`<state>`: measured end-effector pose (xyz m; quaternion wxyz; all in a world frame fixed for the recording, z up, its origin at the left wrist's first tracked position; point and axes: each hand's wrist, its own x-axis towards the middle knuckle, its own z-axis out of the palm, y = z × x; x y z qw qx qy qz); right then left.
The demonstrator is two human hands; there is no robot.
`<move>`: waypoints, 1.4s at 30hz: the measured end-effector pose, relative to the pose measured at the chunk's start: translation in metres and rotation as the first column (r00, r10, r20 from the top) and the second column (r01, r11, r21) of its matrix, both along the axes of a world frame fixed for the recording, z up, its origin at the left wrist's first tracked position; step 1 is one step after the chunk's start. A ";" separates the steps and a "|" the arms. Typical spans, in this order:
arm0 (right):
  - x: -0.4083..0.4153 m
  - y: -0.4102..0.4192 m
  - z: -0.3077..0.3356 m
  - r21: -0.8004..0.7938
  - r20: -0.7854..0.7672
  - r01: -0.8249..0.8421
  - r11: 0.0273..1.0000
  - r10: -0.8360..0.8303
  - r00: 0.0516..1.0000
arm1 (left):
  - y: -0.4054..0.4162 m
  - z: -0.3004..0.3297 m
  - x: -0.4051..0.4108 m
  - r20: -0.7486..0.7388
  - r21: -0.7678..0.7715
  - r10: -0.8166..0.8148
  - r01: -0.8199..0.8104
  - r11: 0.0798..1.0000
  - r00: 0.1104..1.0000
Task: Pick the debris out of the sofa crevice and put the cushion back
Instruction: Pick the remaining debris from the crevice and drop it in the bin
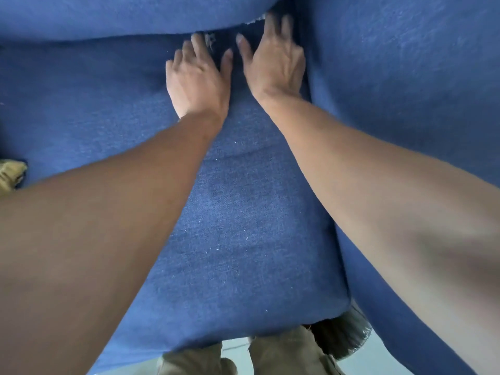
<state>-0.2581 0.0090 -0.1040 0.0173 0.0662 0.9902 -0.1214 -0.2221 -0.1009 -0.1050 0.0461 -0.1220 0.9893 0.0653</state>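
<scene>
Both my hands lie flat on the blue seat cushion (232, 226) near the back of the sofa. My left hand (198, 77) has its fingers spread and its fingertips at the crevice below the back cushion (121, 14). My right hand (273, 58) reaches further into the corner, its fingers blurred. Neither hand holds anything that I can see. A small whitish scrap of debris (210, 40) lies in the crevice between my hands, and another pale bit (255, 20) shows at the seam beside my right fingertips.
The blue armrest (405, 90) rises on the right, close against my right hand. A tan cloth object (10, 174) sits at the left edge. Below the cushion's front edge are my trouser legs (281, 353), a dark brush-like object (343, 334) and pale floor.
</scene>
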 end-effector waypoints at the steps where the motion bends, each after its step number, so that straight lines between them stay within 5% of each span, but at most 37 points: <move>1: -0.003 0.000 0.000 0.021 -0.017 0.000 1.000 0.001 1.000 | 0.001 -0.001 -0.003 -0.008 0.001 0.011 -0.011 1.000 1.000; 10: -0.007 0.005 -0.007 0.035 -0.073 -0.144 0.989 0.147 0.987 | 0.004 -0.018 0.000 -0.054 -0.024 -0.015 0.014 1.000 0.998; 23: 0.002 -0.005 -0.013 0.013 -0.248 0.060 0.998 -0.055 0.967 | 0.004 -0.017 -0.003 -0.105 0.008 -0.013 0.014 1.000 0.994; 27: 0.006 -0.002 -0.013 -0.049 -0.198 0.068 0.996 -0.077 0.977 | 0.005 -0.011 -0.008 -0.129 0.091 -0.030 0.042 0.995 0.991; 33: 0.001 0.001 -0.006 -0.120 -0.078 0.030 0.992 -0.040 0.996 | 0.012 0.001 -0.024 -0.048 0.177 0.154 -0.143 0.974 0.987; 42: 0.024 0.003 0.018 -0.379 -0.021 0.138 0.915 -0.158 0.987 | -0.003 0.018 -0.007 -0.004 0.473 0.273 -0.239 0.848 0.962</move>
